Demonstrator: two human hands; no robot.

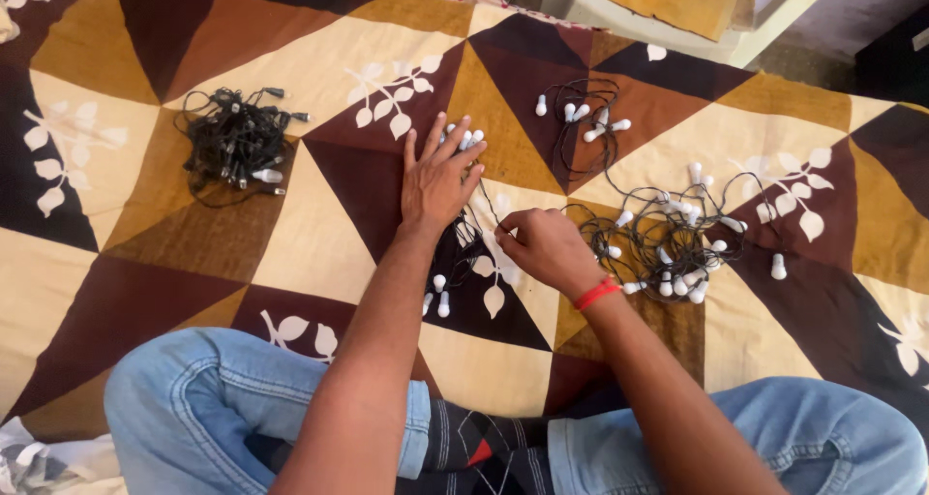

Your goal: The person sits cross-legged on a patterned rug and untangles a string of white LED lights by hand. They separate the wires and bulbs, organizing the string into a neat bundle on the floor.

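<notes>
String lights with a thin black wire and small white bulbs lie spread on a patterned bedsheet, and both hands work on the part that is nearest to the person. The left hand is pressed flat on the sheet with the fingers stretched out and a little apart — it grips nothing, but a few white bulbs of the string show just beyond its fingertips, and the wire passes under or beside the palm; which one, I cannot tell. The right hand is just beside it, curled, with thumb and first fingers pinched together on the black wire near the left wrist. A red thread band sits on the right wrist.

From the pinched place the wire runs to the right into a loose tangle with many white bulbs, close to the right hand, and farther up into a second loop with some more bulbs. Two or three bulbs lie below the left forearm, near the knee.

Well apart, on the left side of the sheet, there is a separate bundle of black wire, wound tightly, with only one or two white bulbs visible in it — no hand touches it.

The person sits with crossed legs in blue jeans. The sheet has brown, cream and mustard triangles with white leaf shapes.
</notes>
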